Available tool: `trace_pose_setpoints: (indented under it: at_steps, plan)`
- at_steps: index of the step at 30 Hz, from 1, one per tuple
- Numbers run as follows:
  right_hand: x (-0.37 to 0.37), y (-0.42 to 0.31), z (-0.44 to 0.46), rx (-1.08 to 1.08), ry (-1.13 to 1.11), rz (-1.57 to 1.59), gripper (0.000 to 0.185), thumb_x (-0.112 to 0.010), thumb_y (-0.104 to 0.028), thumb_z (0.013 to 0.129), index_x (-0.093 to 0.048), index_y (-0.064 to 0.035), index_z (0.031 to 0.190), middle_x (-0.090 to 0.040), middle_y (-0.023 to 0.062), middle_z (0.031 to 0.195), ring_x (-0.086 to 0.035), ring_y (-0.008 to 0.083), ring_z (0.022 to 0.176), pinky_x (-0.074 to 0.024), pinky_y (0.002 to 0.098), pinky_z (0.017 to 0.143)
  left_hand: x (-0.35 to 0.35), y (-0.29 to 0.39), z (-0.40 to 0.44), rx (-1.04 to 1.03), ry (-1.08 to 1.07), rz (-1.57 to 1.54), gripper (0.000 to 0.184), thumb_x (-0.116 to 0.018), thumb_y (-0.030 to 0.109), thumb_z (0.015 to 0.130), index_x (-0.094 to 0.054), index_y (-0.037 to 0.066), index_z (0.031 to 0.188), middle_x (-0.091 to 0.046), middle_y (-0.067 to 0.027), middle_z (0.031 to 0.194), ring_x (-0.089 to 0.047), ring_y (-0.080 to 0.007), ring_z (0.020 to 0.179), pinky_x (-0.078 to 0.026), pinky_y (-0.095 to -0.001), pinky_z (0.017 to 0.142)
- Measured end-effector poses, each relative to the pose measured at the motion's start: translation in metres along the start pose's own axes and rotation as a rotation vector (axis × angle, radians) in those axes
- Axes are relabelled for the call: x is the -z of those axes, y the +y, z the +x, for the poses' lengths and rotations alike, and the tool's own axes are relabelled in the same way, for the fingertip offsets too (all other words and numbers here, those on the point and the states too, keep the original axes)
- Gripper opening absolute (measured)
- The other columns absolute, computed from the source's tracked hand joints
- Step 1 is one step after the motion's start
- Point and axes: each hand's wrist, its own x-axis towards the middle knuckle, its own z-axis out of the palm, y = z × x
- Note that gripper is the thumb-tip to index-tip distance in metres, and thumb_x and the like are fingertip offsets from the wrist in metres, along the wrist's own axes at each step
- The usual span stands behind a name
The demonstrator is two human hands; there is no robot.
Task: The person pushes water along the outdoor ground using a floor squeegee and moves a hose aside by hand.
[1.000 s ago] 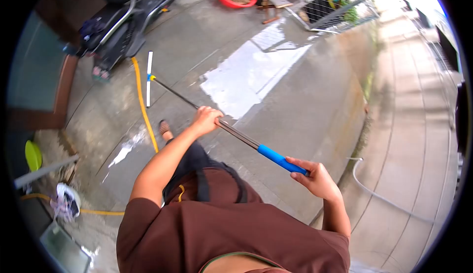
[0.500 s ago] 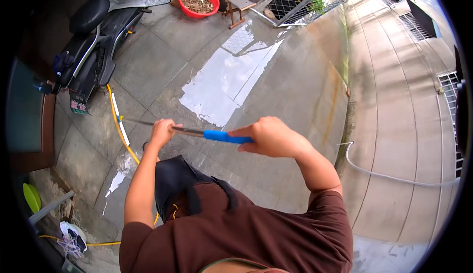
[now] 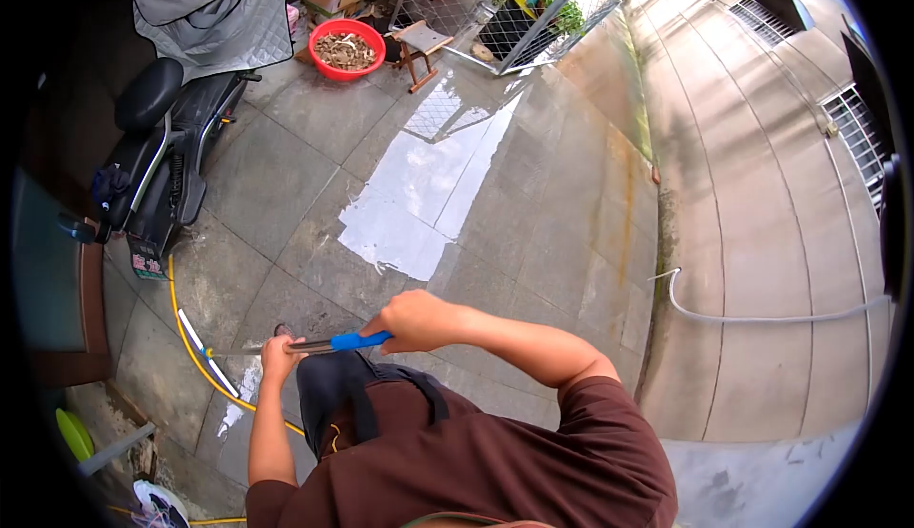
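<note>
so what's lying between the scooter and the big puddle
Just bare grey paving lies between the scooter and the puddle, as the head view shows.

2 bare hands are presenting closed grips, the left hand (image 3: 279,358) sitting near the right hand (image 3: 414,320). The left arm (image 3: 269,433) is pointing forward, nearly straight. The right arm (image 3: 533,347) is showing a bent elbow (image 3: 588,368), its forearm lying leftward.

You have a red basin (image 3: 347,77) near a stool (image 3: 424,39) and a wire cage (image 3: 542,29) ahead, and a black scooter (image 3: 188,171) beside a grey cover (image 3: 214,16) to your left.
</note>
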Motion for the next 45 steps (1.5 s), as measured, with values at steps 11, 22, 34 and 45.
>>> trace_pose_setpoints:
  at_steps: [11, 22, 34, 45]
  plan:
    - [0.000, -0.030, -0.011, -0.042, 0.016, 0.089, 0.035, -0.068, -0.024, 0.087, -0.068, -0.0161, 0.120, -0.070, 0.0174, 0.093, -0.066, 0.0387, 0.086, -0.0533, 0.0465, 0.074, -0.017, -0.023, -0.028, -0.067, -0.021, -0.021, 0.011, -0.071, 0.020, 0.078, -0.070, 0.012, 0.086, -0.069, -0.0117, 0.081, -0.065, -0.0346, 0.083, -0.051, -0.0463, 0.074]
    - [0.019, -0.086, -0.015, -0.280, 0.010, 0.232, 0.035, -0.071, -0.010, 0.086, -0.067, -0.0056, 0.121, -0.068, 0.0196, 0.081, -0.055, 0.0182, 0.058, -0.0493, 0.0304, 0.062, 0.016, 0.009, -0.029, -0.004, 0.039, -0.001, 0.020, -0.078, 0.028, 0.075, -0.068, 0.016, 0.087, -0.068, -0.0047, 0.085, -0.064, -0.0268, 0.093, -0.044, -0.0431, 0.089]
    - [-0.113, -0.166, 0.151, 0.016, -0.037, 0.166, 0.051, -0.068, -0.020, 0.089, -0.053, -0.0096, 0.137, -0.070, 0.0229, 0.088, -0.068, 0.0418, 0.075, -0.0530, 0.0455, 0.068, 0.084, -0.202, -0.048, 0.465, 0.290, 0.225, 0.046, -0.071, 0.032, 0.084, -0.059, 0.008, 0.122, -0.056, -0.0117, 0.135, -0.039, -0.0321, 0.140, -0.038, -0.0494, 0.109]
    - [-0.131, -0.168, 0.155, -0.486, 0.044, 0.742, 0.042, -0.064, -0.010, 0.091, -0.059, -0.0036, 0.133, -0.054, -0.0037, 0.070, -0.045, 0.0043, 0.054, -0.0372, 0.0231, 0.047, 0.082, -0.159, -0.032, 0.289, 0.560, -0.034, 0.052, -0.070, 0.027, 0.086, -0.054, 0.007, 0.131, -0.040, -0.0249, 0.144, -0.034, -0.0456, 0.138, -0.038, -0.0500, 0.110]
